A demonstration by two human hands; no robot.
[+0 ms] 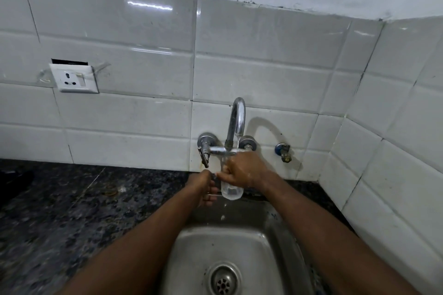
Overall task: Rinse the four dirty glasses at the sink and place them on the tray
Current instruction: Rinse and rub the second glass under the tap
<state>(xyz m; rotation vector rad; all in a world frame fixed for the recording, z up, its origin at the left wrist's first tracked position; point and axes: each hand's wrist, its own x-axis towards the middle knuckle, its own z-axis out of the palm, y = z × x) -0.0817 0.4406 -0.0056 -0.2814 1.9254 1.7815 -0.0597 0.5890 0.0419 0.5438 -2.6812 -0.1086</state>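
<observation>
Item, centre of frame: one clear cylindrical drinking glass (pixel 231 190), held over the back edge of the brushed stainless-steel sink (pixel 271 230), directly under the spout, with its rounded base showing below your knuckles and water inside it. Your right hand (pixel 242 171) is closed over the upper part of the glass, fingers curled round it in a firm grip, skin wet. Your left hand (pixel 203 187) sits just beside the glass on its left, fingers curled inward and touching or nearly touching its side; you cannot tell from this view whether it has hold of the glass. Item, just above your hands: one chrome wall-mounted tap with a high arched spout (pixel 236 122), a thin stream of water (pixel 237 143) falling from it onto the glass, and drops falling below the glass toward the basin. Item, left of the tap body: one chrome lever handle (pixel 204 154), pointing down. Item, right of the tap: one small brass-and-blue angle valve (pixel 284 152) on the wall. Item, bottom centre: one round steel drain strainer (pixel 224 281). Item, left half of the frame: dark speckled granite worktop (pixel 72 203). Item, upper left: one white wall socket with switch (pixel 74 78), set in the glossy white tiled wall (pixel 143 55).
</observation>
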